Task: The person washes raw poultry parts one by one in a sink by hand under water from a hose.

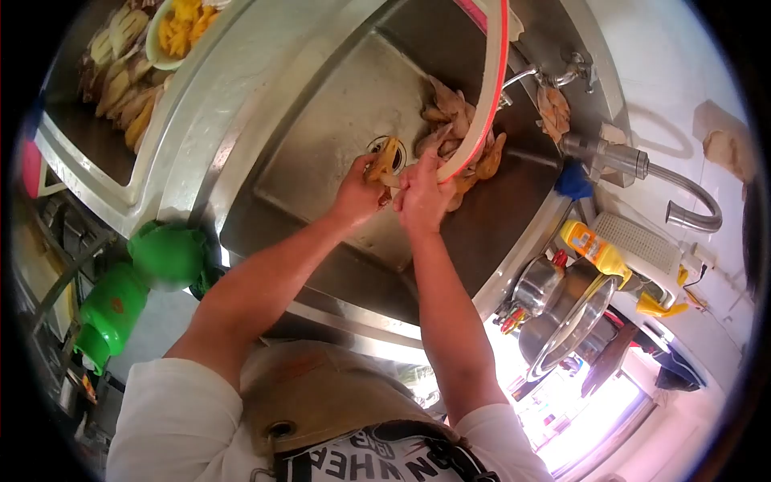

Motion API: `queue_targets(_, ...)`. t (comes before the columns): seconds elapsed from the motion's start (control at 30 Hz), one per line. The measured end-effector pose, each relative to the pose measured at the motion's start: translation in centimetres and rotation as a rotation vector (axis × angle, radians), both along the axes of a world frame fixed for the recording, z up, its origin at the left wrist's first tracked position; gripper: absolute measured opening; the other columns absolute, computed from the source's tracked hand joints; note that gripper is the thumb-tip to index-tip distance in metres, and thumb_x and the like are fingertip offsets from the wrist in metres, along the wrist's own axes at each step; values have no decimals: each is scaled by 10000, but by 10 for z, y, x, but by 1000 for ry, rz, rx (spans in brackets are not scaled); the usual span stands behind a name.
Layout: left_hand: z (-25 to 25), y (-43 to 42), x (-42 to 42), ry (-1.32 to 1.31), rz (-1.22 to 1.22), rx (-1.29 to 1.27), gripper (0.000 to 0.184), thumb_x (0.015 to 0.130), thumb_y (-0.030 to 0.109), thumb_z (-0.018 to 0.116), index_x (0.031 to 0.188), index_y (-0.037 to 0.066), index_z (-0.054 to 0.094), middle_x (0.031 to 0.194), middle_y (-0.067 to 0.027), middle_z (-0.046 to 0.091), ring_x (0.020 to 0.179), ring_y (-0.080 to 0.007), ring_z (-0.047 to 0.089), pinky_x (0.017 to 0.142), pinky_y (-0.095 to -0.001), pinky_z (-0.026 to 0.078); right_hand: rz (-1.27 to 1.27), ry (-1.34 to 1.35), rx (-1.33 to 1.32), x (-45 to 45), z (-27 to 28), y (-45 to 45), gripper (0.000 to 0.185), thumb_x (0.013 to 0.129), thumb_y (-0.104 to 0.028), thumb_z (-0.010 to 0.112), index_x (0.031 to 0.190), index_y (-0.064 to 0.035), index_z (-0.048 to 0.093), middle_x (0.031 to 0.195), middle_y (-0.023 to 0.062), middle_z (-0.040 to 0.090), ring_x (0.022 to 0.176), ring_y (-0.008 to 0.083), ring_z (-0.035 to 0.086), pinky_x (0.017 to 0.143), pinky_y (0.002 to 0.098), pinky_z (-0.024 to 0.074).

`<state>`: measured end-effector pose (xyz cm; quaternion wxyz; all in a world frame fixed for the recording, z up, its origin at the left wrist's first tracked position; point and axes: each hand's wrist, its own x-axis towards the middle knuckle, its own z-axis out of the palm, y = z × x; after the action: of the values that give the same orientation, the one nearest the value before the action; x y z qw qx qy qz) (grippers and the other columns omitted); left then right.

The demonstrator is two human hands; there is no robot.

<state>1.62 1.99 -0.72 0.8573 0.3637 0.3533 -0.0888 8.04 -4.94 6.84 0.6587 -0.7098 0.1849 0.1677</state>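
Over the drain of the steel sink [313, 136], my left hand [359, 193] is closed round a yellowish poultry piece [387, 159]. Close beside it on the right, my right hand [424, 193] is closed on a pale hose with a red stripe [491, 104], near its end. The hose loops up and out past the top of the view. Several raw poultry pieces [454, 112] lie in the sink behind and to the right of my right hand, with yellow parts at their near end.
More poultry pieces [120, 80] and a bowl of yellow pieces [183, 32] fill the left basin. A tap [572, 71] and a curved faucet [695, 193] stand at right. Steel pots [554, 321] and a yellow bottle [596, 247] are beyond the sink's right edge.
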Motion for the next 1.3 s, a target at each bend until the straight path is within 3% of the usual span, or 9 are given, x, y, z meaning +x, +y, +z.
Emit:
queue_targets(0.4,17,13,3,190,-146,31,401,837,70,474,1237,69,433,696,-40,526,497,-122,464,404,-258,319,44,-141,-148,-6,-20,2,458,969,-352,538,619,-64,474,539,14,466,420,87,406,364,266,328)
queue_targets(0.5,0,10,-2,177,-126,-20,331,825,67,477,1156,73,462,689,-46,533,475,-123,469,378,-263,299,27,-60,-149,-12,-16,1,312,933,-247,549,742,-1,534,650,47,532,619,127,465,584,327,429)
queue_targets(0.6,-18,17,-7,86,-189,-105,257,840,108,513,1096,99,493,685,-24,529,476,-119,483,372,-260,303,112,-113,-292,-15,-17,1,279,904,-256,561,769,-11,560,640,71,536,588,194,471,576,351,436)
queue_targets(0.67,-20,23,-6,23,-272,-151,233,848,132,535,1078,109,504,683,-12,526,482,-117,489,377,-258,311,104,-220,-193,-28,-48,-5,327,898,-254,598,704,-6,511,560,47,496,551,115,502,482,346,420)
queue_targets(0.73,-20,24,-5,36,-330,-140,224,844,133,543,1064,106,509,680,-13,528,485,-118,490,381,-259,315,56,-578,-448,-41,-86,8,233,852,-190,606,729,-6,535,584,137,541,541,178,546,506,375,440)
queue_targets(0.8,-21,22,-5,71,-365,-97,215,840,135,552,1050,103,514,677,-14,530,489,-119,491,385,-259,319,64,-325,-219,-44,-33,9,180,824,-144,607,732,-2,545,627,211,550,548,281,584,511,398,449)
queue_targets(1.13,-15,14,-8,146,-488,39,175,821,143,592,978,89,539,662,-19,539,505,-122,496,406,-264,339,-9,-502,-345,-43,-16,4,158,819,-148,624,793,2,582,721,223,600,685,420,600,581,467,471)
queue_targets(1.23,-6,21,-5,162,-503,90,165,815,145,605,957,84,547,658,-21,542,510,-123,498,413,-265,345,156,-204,-427,-30,-12,-4,182,807,-142,594,909,0,646,747,214,619,681,395,612,643,457,517)
queue_targets(1.3,7,24,-6,180,-510,134,160,811,147,613,943,81,552,655,-22,544,513,-124,499,417,-266,349,2,-356,-202,-18,17,-14,224,872,-194,615,827,24,590,578,129,539,565,246,594,526,408,472)
